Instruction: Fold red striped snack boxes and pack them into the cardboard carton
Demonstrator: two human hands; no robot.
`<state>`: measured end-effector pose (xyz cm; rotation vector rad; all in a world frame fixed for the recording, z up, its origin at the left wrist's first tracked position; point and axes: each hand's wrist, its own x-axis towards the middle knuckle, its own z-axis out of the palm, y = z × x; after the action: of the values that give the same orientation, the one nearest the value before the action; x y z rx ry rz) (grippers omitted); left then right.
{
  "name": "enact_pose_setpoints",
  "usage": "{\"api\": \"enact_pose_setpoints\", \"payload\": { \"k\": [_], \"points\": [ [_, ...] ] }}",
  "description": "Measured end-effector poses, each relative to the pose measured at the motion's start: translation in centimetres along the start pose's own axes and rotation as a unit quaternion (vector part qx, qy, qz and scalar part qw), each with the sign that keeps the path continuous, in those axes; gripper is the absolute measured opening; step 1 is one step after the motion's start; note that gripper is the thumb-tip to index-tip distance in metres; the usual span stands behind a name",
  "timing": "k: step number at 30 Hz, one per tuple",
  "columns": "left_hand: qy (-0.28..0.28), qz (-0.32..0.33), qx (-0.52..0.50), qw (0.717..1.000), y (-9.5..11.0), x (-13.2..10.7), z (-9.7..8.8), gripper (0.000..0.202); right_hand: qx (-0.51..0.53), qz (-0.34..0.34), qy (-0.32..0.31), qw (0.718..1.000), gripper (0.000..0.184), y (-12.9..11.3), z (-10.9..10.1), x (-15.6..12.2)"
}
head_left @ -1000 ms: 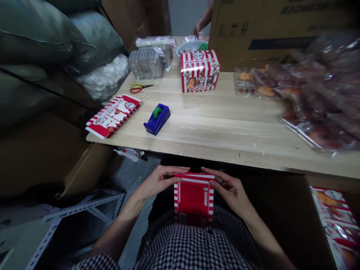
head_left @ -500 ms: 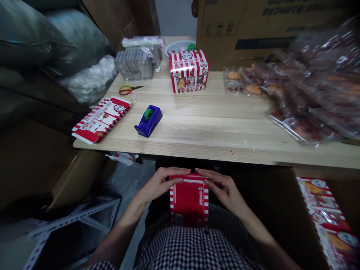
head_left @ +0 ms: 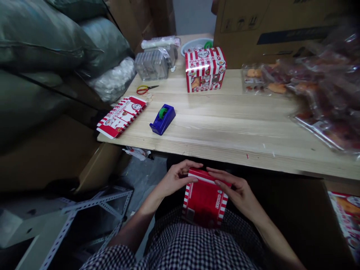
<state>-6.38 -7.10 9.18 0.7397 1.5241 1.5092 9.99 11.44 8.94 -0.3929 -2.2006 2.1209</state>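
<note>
A red cardboard box [head_left: 206,200] with red-and-white striped sides rests against my lap below the table edge, slightly tilted. My left hand [head_left: 180,177] holds its upper left corner, thumb on the near face and fingers arched over the top. At the upper right corner, my right hand [head_left: 234,187] has its thumb on the near face and its fingers along the top edge. Just beyond the table edge stands a blue tape dispenser [head_left: 165,122] with a green roll. A flat striped carton [head_left: 122,117] lies to its left.
An assembled striped box [head_left: 205,71] stands at the back. Scissors [head_left: 144,89] and clear plastic cases [head_left: 152,65] are at the left. Plastic-wrapped food-like packs [head_left: 323,90] are heaped at the right. A large brown carton [head_left: 247,33] stands behind, and a metal frame [head_left: 92,206] is at lower left.
The view has swung left, so everything appears further right. The held box has tilted a little, and the left fingers have lifted slightly off its top edge.
</note>
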Motion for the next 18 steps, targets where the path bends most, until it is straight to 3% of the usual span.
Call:
{"api": "enact_pose_setpoints", "payload": {
  "k": [5, 8, 9, 11, 13, 14, 16, 18],
  "points": [
    [0.03, -0.023, -0.04, 0.998, -1.6, -0.9, 0.1, 0.024, 0.001, -0.011, -0.009, 1.0, 0.025, 0.8, 0.1, 0.2],
    [0.025, -0.008, -0.012, 1.0, -1.4, -0.1, -1.2, 0.029, -0.023, -0.003, 0.014, 1.0, 0.024, 1.2, -0.3, 0.8],
    [0.058, 0.019, 0.026, 0.998, -1.0, 0.4, -2.2, 0.033, -0.032, -0.001, 0.027, 0.999, 0.025, 1.3, -0.6, 1.0],
    [0.202, 0.088, 0.147, 0.964, 0.1, 1.6, -5.0, 0.046, -0.047, -0.01, 0.066, 0.997, 0.026, 1.5, -1.5, 1.2],
    [0.375, 0.116, 0.274, 0.878, 1.3, 3.0, -8.5, 0.059, -0.055, -0.033, 0.113, 0.992, 0.026, 1.6, -2.2, 1.1],
    [0.428, 0.098, 0.311, 0.843, 1.8, 3.8, -10.2, 0.062, -0.057, -0.043, 0.133, 0.989, 0.026, 1.7, -2.5, 1.0],
    [0.458, 0.04, 0.326, 0.826, 2.4, 5.3, -13.2, 0.056, -0.063, -0.056, 0.155, 0.984, 0.025, 1.7, -2.5, 0.8],
    [0.441, -0.007, 0.303, 0.845, 2.6, 6.7, -15.2, 0.043, -0.068, -0.062, 0.154, 0.984, 0.025, 1.8, -2.1, 0.6]
  ]
}}
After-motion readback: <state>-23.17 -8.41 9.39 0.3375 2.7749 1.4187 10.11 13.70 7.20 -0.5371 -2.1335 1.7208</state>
